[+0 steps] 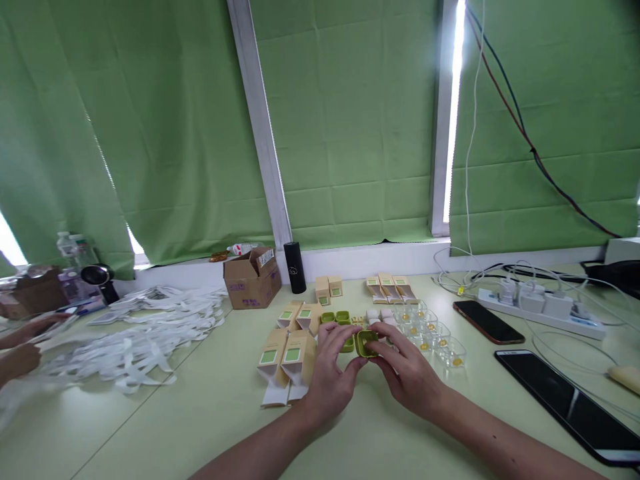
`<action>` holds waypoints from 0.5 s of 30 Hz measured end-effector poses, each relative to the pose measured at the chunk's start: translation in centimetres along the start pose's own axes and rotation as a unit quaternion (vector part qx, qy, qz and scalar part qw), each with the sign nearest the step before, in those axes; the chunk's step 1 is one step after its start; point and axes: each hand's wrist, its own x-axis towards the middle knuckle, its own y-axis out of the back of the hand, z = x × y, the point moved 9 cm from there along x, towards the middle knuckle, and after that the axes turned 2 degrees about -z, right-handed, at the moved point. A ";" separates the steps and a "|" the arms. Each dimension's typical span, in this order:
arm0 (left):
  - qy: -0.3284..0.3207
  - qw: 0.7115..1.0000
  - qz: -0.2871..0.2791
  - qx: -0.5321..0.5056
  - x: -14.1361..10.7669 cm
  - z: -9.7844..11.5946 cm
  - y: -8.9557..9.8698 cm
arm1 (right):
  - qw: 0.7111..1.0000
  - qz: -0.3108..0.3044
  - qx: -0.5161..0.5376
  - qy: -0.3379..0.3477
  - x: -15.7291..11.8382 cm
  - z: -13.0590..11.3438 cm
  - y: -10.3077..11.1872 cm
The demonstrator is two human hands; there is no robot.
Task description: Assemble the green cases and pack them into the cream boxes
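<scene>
A small green square container [367, 343] is held up between both hands, its open side facing the camera. My left hand [333, 370] is closed on its left edge. My right hand [407, 367] grips it from the right, with fingertips at its opening. Behind my left hand several green containers [342, 316] sit on the table. Open kraft boxes with green labels [299, 353] stand left of my left hand. Clear cups with yellow centres [442, 341] are grouped beyond my right hand. Small pale pink-white pieces [386, 313] lie between the containers and cups, partly hidden.
Further back are kraft boxes [391, 289], a cardboard carton [253, 279] and a black cylinder [295, 267]. Two phones [489, 321] and a power strip [540, 308] with cables lie right. White straps [150, 327] are piled left, near another person's hands [23, 357].
</scene>
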 end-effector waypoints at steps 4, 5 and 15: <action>-0.010 1.000 0.007 0.004 0.0 0.3 0.1 | 1.000 -0.002 0.001 0.011 0.3 -0.4 0.1; -0.012 1.000 0.009 0.006 0.0 0.4 0.2 | 1.000 -0.004 0.000 0.015 0.3 -0.5 0.1; -0.015 0.999 0.017 0.025 0.0 0.4 0.3 | 0.999 -0.007 -0.006 0.034 0.1 -0.6 0.0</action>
